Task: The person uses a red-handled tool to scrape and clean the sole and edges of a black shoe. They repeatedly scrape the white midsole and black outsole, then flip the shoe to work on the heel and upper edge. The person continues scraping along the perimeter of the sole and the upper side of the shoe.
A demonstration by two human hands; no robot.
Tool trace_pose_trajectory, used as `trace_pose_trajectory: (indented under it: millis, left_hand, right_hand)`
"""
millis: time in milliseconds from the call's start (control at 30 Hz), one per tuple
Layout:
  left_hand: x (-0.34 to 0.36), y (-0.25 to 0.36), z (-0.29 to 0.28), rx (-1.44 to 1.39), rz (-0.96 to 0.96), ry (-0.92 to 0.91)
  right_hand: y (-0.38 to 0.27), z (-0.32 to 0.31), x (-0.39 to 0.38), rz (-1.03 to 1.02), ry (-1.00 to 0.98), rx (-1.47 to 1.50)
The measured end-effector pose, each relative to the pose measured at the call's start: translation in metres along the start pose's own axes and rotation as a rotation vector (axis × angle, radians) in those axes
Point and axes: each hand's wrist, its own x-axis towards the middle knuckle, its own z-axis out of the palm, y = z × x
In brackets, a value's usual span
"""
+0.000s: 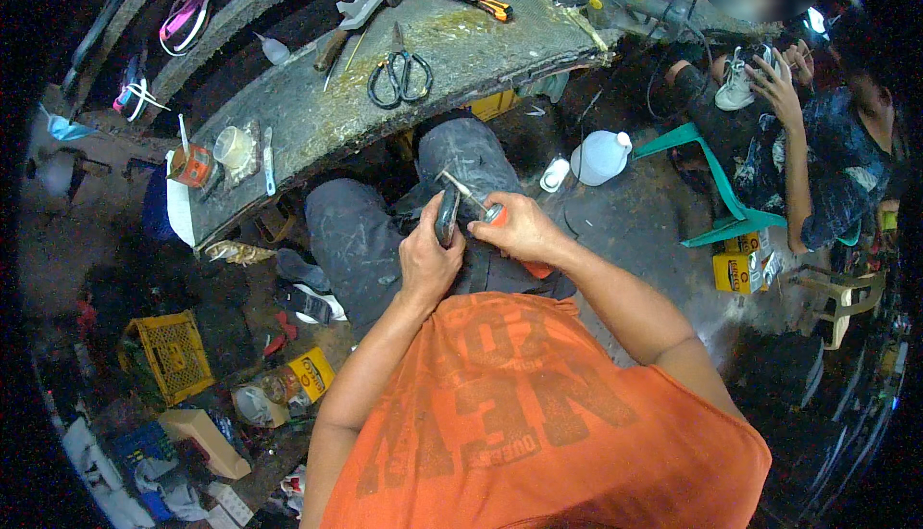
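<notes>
Dark oblong piece [446, 220] and slender tool [465, 188], centre of frame

Piece: long axis near upright in frame; left hand [430, 258] nearest, fingers closed round its lower end. Tool: slants to upper left, tip by the piece's top end, contact unclear; orange handle [495, 214] enclosed by curled fingers of right hand [527, 231].

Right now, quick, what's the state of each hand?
Left hand: closed, holding a dark curved piece.
Right hand: closed, holding an orange-ended tool.

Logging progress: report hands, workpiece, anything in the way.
Left hand gripping dark shoe-like piece. Right hand holding orange-handled tool. Scissors on workbench, clear of hands.
</notes>
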Motion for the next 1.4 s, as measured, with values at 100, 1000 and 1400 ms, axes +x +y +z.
trace_pose_trajectory:
  millis: [100,1000,1400]
  left_hand:
    - [0.000,-0.001,0.001,-0.011,0.005,0.000]
    - [0.009,-0.002,0.010,0.099,0.110,-0.009]
    - [0.040,0.003,0.024,0.231,0.219,-0.104]
  right_hand:
    - [0.001,0.001,-0.004,-0.066,0.035,-0.037]
    - [0.016,-0.008,-0.003,0.085,0.018,0.194]
    - [0.015,-0.022,-0.003,0.127,0.016,0.238]
